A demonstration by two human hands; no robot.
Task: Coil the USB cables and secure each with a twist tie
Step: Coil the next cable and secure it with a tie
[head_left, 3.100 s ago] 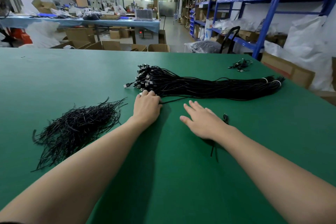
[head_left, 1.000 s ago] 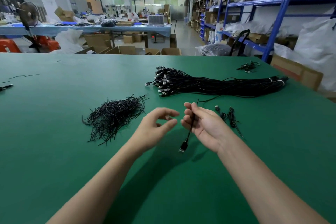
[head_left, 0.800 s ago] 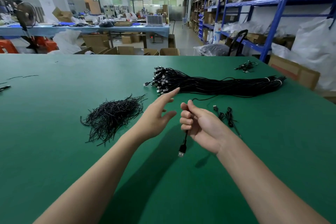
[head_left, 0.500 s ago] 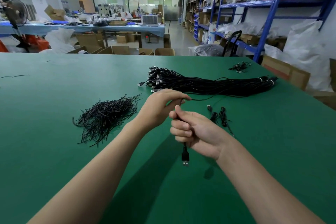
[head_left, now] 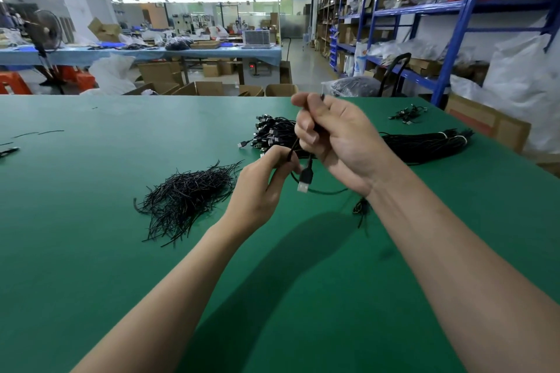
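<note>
A heap of black twist ties lay on the green table, well to the left of the big bundle of cables. Between that heap and the bundle, in front of the bundle's plug end, a person's left hand hovered above the cloth with its fingers curled, pinching a strand of a single black USB cable between thumb and fingertips. Just right of it and higher, in front of the bundle's left half, the right hand was closed around the same cable, the fingers folded over it. The cable ran roughly upright through that fist: a short dark end poked out at the top, and the plug hung below, its metal tip pointing down at the table. A slack loop of the cable swept from under the plug off to the right, beneath the right wrist. A small tied coil sat on the cloth in front of the bundle, partly hidden by the right forearm. Beyond the bundle's right end lay a small cluster of cables.
</note>
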